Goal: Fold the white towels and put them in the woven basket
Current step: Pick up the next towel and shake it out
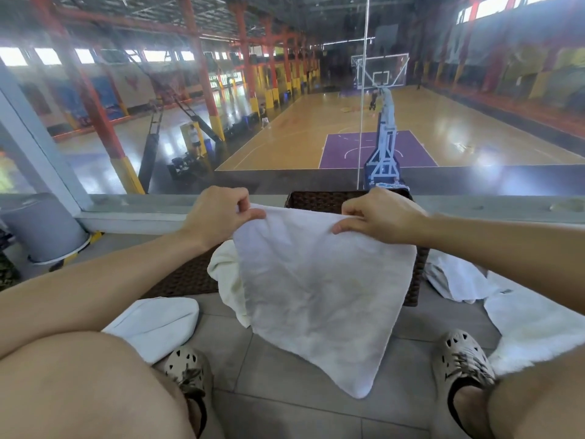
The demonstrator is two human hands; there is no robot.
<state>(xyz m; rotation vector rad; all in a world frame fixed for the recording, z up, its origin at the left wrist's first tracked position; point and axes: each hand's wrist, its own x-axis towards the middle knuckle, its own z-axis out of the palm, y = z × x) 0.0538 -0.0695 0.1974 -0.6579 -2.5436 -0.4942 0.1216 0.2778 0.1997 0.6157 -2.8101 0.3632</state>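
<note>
A white towel [316, 296] hangs in the air in front of me, its lower corner pointing down between my feet. My left hand [218, 217] pinches its upper left edge and my right hand [380, 217] pinches its upper right edge. Behind the towel stands the dark woven basket [316, 201], mostly hidden by it. A cream towel [226, 277] drapes over the basket's left front. A folded white towel [155, 324] lies on the floor at the left. More white towels [459, 280] lie loose on the floor at the right.
A large white fluffy cloth [531, 324] covers the floor at the far right. A grey round bin [38, 229] stands at the left by the glass wall [285, 122]. My feet in perforated clogs [462, 359] rest on the grey tiles.
</note>
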